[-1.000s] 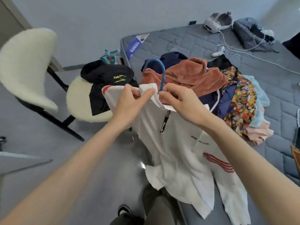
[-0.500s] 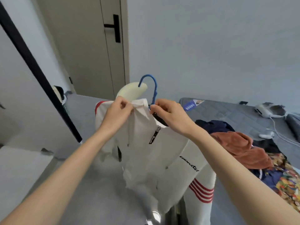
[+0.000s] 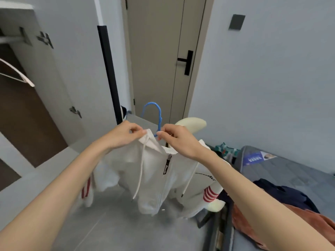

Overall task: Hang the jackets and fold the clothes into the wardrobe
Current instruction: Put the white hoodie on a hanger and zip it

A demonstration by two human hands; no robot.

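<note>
The person stood with both arms stretched out, holding the jacket (image 3: 159, 178) up in the air over the grey floor (image 3: 112, 230). It was in the middle of the room, between the wardrobe (image 3: 27, 113) on the left and the bed (image 3: 290, 171) on the right.

The left hand (image 3: 126, 134) pinched the edge of the collar, thumb against curled fingers. The right hand (image 3: 178, 140) was just beside it, its fingertips pinching the foot of the hanger (image 3: 157, 113), whose blue hook rose above both hands. The rest of the hanger was hidden inside the jacket.

The jacket was white, zipped part way up, with two cords dangling down the front and red stripes on each drooping sleeve.

Beyond the hands a pale chair (image 3: 192, 125) showed behind the right wrist, and farther off stood a beige door (image 3: 157, 60) with a black handle (image 3: 187, 62).

In the wardrobe, far left, a white hanger (image 3: 18, 75) hung bare. On the near end of the bed lay a navy garment (image 3: 282, 194) and a rust one (image 3: 253, 225), touching each other.
</note>
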